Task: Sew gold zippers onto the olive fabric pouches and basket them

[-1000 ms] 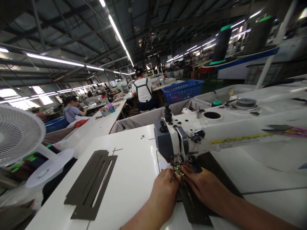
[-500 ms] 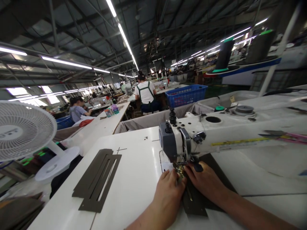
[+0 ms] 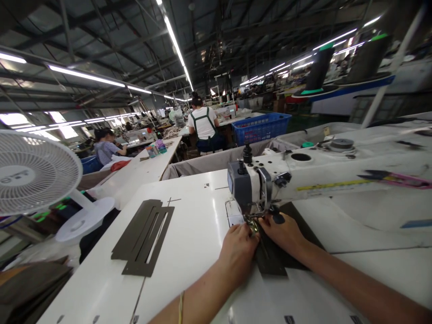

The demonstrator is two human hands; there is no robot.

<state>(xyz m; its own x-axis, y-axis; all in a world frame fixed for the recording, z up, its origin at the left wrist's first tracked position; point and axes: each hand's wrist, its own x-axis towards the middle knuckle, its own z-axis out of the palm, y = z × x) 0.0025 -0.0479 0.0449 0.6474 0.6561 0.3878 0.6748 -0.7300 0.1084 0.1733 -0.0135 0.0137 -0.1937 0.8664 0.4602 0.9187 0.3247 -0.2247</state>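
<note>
A white sewing machine [image 3: 251, 182] stands on the white table, its needle area over a dark olive piece [image 3: 270, 260]. My left hand [image 3: 239, 247] is closed at the left of the needle area, fingers curled by a gold-coloured metal part [image 3: 253, 226]; what they hold is hidden. Just right of the needle, my right hand [image 3: 282, 231] rests on the dark material, fingertips partly behind the machine's parts, so its grip is unclear. Several slotted olive pieces [image 3: 143, 238] lie stacked on the table at the left.
A white fan [image 3: 84, 211] stands at the left. Pink-handled snips [image 3: 401, 178] lie on the machine arm. Behind are a blue crate [image 3: 259, 128], a person in a white shirt [image 3: 203, 123] and a person in stripes [image 3: 106, 150]. Thread cones [image 3: 319, 69] are upper right.
The view has shifted, showing more of the table's front edge. Both hands stay beside the needle area, and the dark piece under them reaches less far toward me.
</note>
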